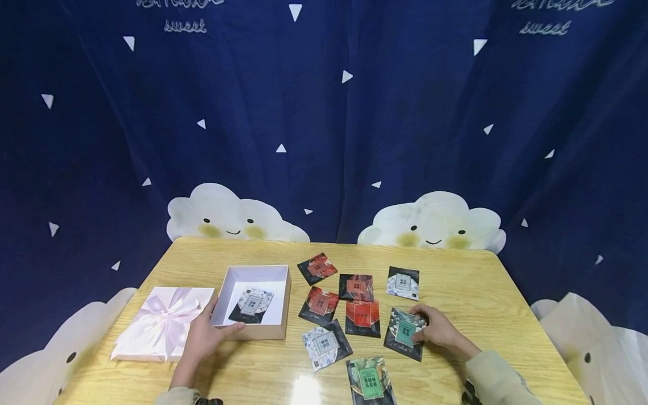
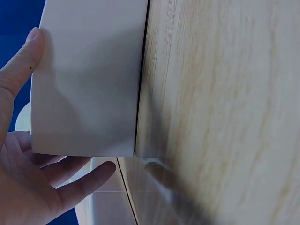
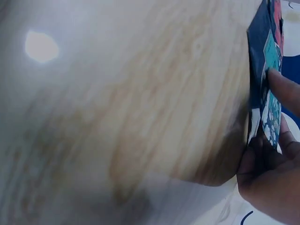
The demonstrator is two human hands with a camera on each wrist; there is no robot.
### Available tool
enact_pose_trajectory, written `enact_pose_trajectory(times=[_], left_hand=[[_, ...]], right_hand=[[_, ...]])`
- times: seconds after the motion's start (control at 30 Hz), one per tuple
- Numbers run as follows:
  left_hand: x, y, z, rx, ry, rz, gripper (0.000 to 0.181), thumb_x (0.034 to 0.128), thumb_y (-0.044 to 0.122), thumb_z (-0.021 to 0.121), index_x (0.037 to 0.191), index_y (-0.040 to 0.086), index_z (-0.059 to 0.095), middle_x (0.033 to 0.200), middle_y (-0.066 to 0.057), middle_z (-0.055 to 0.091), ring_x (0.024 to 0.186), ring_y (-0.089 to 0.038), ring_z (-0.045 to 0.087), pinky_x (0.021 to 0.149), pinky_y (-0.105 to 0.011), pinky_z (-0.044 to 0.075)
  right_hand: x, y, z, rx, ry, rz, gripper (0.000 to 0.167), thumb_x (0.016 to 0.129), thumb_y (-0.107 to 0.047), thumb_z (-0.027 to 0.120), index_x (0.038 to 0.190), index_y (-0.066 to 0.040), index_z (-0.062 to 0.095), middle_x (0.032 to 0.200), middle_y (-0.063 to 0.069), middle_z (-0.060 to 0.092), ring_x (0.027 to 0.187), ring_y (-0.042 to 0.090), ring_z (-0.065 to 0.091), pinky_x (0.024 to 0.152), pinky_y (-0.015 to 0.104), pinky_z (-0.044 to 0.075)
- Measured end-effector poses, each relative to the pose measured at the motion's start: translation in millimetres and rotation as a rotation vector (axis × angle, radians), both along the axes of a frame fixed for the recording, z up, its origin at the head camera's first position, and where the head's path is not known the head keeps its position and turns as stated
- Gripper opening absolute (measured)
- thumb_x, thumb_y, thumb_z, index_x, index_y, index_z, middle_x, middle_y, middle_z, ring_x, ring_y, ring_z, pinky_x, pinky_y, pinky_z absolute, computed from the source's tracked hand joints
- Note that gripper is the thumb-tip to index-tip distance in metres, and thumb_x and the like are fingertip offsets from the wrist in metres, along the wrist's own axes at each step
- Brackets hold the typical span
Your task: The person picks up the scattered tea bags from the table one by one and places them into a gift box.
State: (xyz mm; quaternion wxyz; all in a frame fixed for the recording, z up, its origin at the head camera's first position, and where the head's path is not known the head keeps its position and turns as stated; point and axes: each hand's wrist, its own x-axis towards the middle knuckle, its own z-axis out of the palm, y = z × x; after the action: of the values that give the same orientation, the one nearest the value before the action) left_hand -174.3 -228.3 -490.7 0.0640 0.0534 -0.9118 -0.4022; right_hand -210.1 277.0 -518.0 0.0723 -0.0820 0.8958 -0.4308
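My left hand (image 1: 202, 337) holds the near left corner of an uncovered white box (image 1: 268, 332). In the left wrist view its thumb lies on the rim, and other fingers reach round the box wall (image 2: 89, 84). A black-and-white tea sachet (image 1: 251, 305) with a grey label lies flat inside the box. At the right, my right hand (image 1: 439, 329) pinches the right edge of a dark tea sachet (image 1: 397, 340) with a teal label. The right wrist view shows the thumb on this sachet's face (image 3: 272, 112), with fingers at its edge; part of the grip is hidden.
A pink lid (image 1: 147, 320) with a ribbon bow lies left of the box. Between box and right hand are several red sachets (image 1: 363, 316) and a grey-label sachet (image 1: 326, 344). Another grey-label sachet (image 1: 403, 282) lies behind, a green-label one (image 1: 372, 382) at the wooden table's (image 1: 481, 292) front.
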Motion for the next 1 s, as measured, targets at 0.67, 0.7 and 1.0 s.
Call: enact_pose_trajectory(times=[0.67,0.7,1.0], left_hand=[[0.5,-1.3,0.4,0.000,0.004,0.000,0.105,0.0629,0.034,0.083,0.136,-0.014,0.025,0.129,-0.038,0.036,0.116,-0.050,0.039,0.096,-0.055,0.033],[0.5,-1.2,0.2,0.002,0.002,0.000,0.105,0.0628,0.034,0.083,0.136,-0.014,0.025,0.129,-0.038,0.036,0.116,-0.050,0.039,0.096,-0.055,0.033],[0.7,0.5,1.2,0.007,-0.003,0.001,0.103,0.0640,0.034,0.082,0.136,-0.014,0.026,0.130,-0.038,0.035,0.118,-0.050,0.037,0.097,-0.055,0.033]], right_hand=[[-0.9,0,14.7,-0.160,-0.053,-0.116,0.022,0.081,0.007,0.057,0.103,0.011,0.058,0.079,0.010,0.060,0.066,0.016,0.054,0.055,0.028,0.048],[-1.0,1,15.2,-0.166,-0.061,-0.118,0.023,0.081,0.007,0.058,0.103,0.012,0.058,0.079,0.011,0.060,0.067,0.015,0.055,0.056,0.028,0.049],[-1.3,3,26.9,-0.204,-0.080,-0.101,0.028,0.083,0.003,0.058,0.108,0.014,0.055,0.092,0.015,0.062,0.068,0.014,0.057,0.057,0.033,0.052]])
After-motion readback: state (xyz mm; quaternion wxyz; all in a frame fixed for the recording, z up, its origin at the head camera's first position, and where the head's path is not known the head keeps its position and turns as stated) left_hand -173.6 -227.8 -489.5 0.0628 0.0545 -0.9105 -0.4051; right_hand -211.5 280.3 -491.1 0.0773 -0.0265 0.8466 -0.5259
